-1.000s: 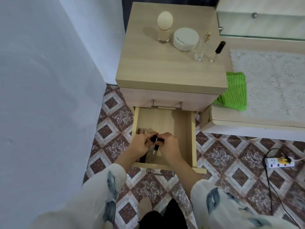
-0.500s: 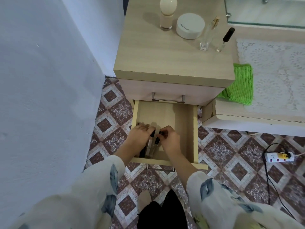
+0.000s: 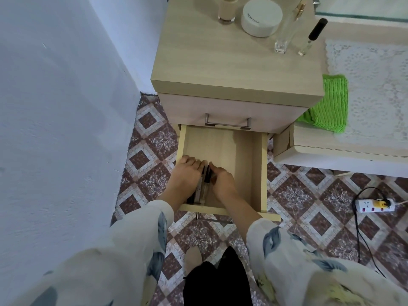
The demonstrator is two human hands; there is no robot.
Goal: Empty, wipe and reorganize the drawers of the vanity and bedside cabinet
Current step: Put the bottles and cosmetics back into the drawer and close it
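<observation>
I see slim tubes [image 3: 205, 187] in the drawer's [image 3: 242, 155] front-left corner, between the hands. The left hand [image 3: 187, 175] lays straight fingers on them. The right hand [image 3: 221, 181] curls fingers at their caps; I cannot tell if it grips.

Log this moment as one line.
drawer: open | left hand: on vials | right hand: touching vials | cloth: on vanity

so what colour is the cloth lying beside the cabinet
The cloth is bright green, with a ribbed knit; the head view shows it.
</observation>
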